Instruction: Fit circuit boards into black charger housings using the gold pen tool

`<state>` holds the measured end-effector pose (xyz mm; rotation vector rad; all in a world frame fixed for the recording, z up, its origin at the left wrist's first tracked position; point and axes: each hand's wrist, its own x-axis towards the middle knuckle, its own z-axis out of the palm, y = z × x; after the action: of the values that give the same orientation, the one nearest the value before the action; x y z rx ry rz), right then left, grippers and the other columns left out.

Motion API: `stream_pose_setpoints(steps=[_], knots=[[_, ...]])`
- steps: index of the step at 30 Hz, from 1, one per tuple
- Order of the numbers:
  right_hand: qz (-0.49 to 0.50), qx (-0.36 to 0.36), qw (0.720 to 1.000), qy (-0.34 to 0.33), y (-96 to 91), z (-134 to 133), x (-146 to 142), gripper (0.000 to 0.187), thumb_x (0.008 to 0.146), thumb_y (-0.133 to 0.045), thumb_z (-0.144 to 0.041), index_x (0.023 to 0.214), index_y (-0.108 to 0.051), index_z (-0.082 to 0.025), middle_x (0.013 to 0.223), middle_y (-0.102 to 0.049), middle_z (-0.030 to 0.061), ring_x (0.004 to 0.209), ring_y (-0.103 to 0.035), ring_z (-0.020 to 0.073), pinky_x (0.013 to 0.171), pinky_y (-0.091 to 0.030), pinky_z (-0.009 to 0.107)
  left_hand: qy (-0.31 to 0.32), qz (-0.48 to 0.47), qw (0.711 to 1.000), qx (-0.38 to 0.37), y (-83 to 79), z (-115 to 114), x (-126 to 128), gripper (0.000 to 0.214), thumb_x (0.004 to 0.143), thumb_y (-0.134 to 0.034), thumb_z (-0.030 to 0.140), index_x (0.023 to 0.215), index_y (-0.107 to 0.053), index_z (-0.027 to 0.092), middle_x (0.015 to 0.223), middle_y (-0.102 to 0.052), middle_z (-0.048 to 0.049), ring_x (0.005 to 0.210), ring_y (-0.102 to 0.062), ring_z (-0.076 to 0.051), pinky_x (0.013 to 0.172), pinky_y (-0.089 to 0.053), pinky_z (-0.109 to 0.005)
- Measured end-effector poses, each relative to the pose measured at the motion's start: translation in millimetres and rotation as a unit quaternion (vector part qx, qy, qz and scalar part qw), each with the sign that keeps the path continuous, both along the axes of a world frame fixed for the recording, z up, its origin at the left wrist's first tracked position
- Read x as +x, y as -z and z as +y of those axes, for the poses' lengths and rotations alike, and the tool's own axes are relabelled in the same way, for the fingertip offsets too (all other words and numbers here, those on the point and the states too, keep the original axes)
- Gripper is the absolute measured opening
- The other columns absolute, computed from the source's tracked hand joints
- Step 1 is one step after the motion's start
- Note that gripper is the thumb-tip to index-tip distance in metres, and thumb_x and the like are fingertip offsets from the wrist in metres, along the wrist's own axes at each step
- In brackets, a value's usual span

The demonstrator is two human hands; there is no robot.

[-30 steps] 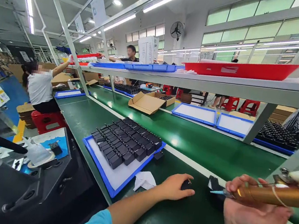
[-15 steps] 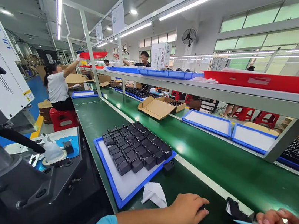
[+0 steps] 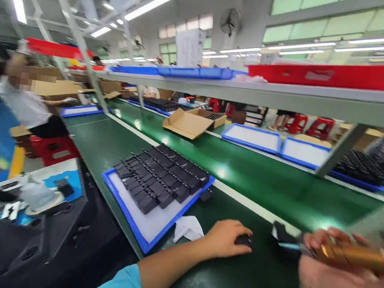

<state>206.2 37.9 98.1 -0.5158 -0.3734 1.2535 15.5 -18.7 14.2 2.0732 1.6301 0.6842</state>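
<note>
My left hand (image 3: 226, 239), with a light blue sleeve behind it, rests low over the green bench, its fingers and thumb closed around a small black piece (image 3: 244, 240). At the right, my right hand (image 3: 325, 241) is wrapped around a gold-coloured electric screwdriver (image 3: 351, 257), blurred by motion. Its light blue tip points left at a black part (image 3: 284, 235) on the bench; whether they touch I cannot tell. Left of my hands, a blue-rimmed tray (image 3: 148, 245) carries rows of black block-shaped parts (image 3: 165, 176). One more black block (image 3: 206, 194) sits against the tray's right edge.
A crumpled white cloth (image 3: 189, 229) lies between tray and left arm. Beyond the white strip are an open cardboard box (image 3: 188, 123) and blue-rimmed trays (image 3: 250, 138). A shelf (image 3: 293, 93) with a red tray (image 3: 332, 73) spans above. A co-worker (image 3: 28, 100) sits far left.
The view has swung right and down, so the bench things appear further left and higher. More of the black piece shows in my left hand. Both hands keep their hold.
</note>
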Motion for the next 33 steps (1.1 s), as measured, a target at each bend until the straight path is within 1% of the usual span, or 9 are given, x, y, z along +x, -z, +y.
stream_pose_setpoints(steps=[1,3,14,18,21,24,26,29,33], knots=[[-0.06,0.071,0.996,0.011,-7.4,-5,-4,0.049,0.064,-0.058,-0.073,0.081,-0.065,-0.028,0.069,-0.056,0.0017,0.048,-0.05,0.0143,0.037,-0.032,0.032,0.001,-0.016,1.0,0.001,-1.2,1,-1,0.045,0.083,-0.066,0.047,0.122,-0.064,0.025,0.115,-0.067,-0.0063,0.108,-0.062,-0.025,0.095,-0.048,-0.036],[-0.092,0.111,0.989,0.015,-14.2,-8,-9,0.052,0.063,-0.06,-0.072,0.087,-0.062,-0.026,0.072,-0.058,0.0,0.047,-0.051,0.0138,0.038,-0.035,0.03,0.008,-0.05,0.999,0.005,-1.6,3,-1,0.039,0.086,-0.064,0.041,0.121,-0.065,0.024,0.113,-0.066,-0.0061,0.108,-0.06,-0.023,0.096,-0.046,-0.033],[-0.098,0.159,0.982,0.014,-11.1,-10,-17,0.051,0.078,-0.042,-0.071,0.097,-0.048,-0.025,0.073,-0.057,-0.0038,0.041,-0.049,0.0088,0.036,-0.035,0.022,0.093,-0.097,0.991,-0.013,5.0,13,-11,0.044,0.096,-0.045,0.037,0.139,-0.05,0.027,0.11,-0.059,-0.0053,0.101,-0.058,-0.017,0.095,-0.045,-0.034],[-0.103,0.166,0.981,0.01,-10.5,-11,-19,0.049,0.081,-0.039,-0.07,0.098,-0.048,-0.026,0.075,-0.056,-0.0034,0.041,-0.048,0.0078,0.036,-0.035,0.022,0.026,-0.27,0.959,-0.076,23.7,25,-11,0.058,0.083,-0.064,0.044,0.135,-0.049,0.021,0.106,-0.067,-0.0053,0.095,-0.064,-0.017,0.091,-0.05,-0.034],[-0.105,0.177,0.979,0.008,-7.5,-12,-20,0.047,0.082,-0.039,-0.069,0.099,-0.048,-0.026,0.076,-0.056,-0.0032,0.042,-0.048,0.0074,0.037,-0.035,0.022,-0.024,-0.355,0.932,-0.073,33.3,30,-8,0.045,0.078,-0.066,0.05,0.106,-0.063,0.015,0.112,-0.068,-0.0122,0.097,-0.067,-0.021,0.088,-0.053,-0.037],[-0.106,0.201,0.974,0.008,-4.5,-12,-22,0.043,0.083,-0.041,-0.066,0.1,-0.049,-0.026,0.077,-0.056,-0.0033,0.042,-0.047,0.007,0.036,-0.035,0.021,-0.005,-0.305,0.951,-0.053,27.0,27,-11,0.038,0.084,-0.06,0.051,0.094,-0.068,0.015,0.117,-0.068,-0.0126,0.104,-0.066,-0.023,0.093,-0.051,-0.04],[-0.109,0.218,0.97,0.006,-3.2,-13,-23,0.041,0.084,-0.043,-0.063,0.101,-0.049,-0.026,0.078,-0.056,-0.0033,0.042,-0.048,0.007,0.036,-0.036,0.021,0.068,-0.207,0.975,-0.044,16.7,21,-17,0.038,0.083,-0.063,0.049,0.106,-0.069,0.019,0.121,-0.067,-0.0097,0.113,-0.062,-0.023,0.102,-0.046,-0.041],[-0.12,0.225,0.967,0.007,-2.8,-14,-24,0.04,0.084,-0.046,-0.062,0.101,-0.048,-0.026,0.078,-0.057,-0.0035,0.043,-0.048,0.0069,0.037,-0.037,0.021,0.164,-0.072,0.983,-0.03,3.7,15,-24,0.061,0.072,-0.076,0.049,0.127,-0.06,0.026,0.135,-0.059,-0.007,0.124,-0.055,-0.025,0.108,-0.04,-0.042],[-0.128,0.22,0.967,0.006,-4.2,-16,-24,0.04,0.083,-0.048,-0.062,0.101,-0.047,-0.027,0.078,-0.056,-0.0039,0.043,-0.047,0.0066,0.037,-0.037,0.021,0.152,-0.012,0.987,-0.044,1.8,14,-23,0.053,0.076,-0.074,0.043,0.124,-0.062,0.024,0.118,-0.068,-0.0066,0.107,-0.064,-0.024,0.095,-0.049,-0.038]])
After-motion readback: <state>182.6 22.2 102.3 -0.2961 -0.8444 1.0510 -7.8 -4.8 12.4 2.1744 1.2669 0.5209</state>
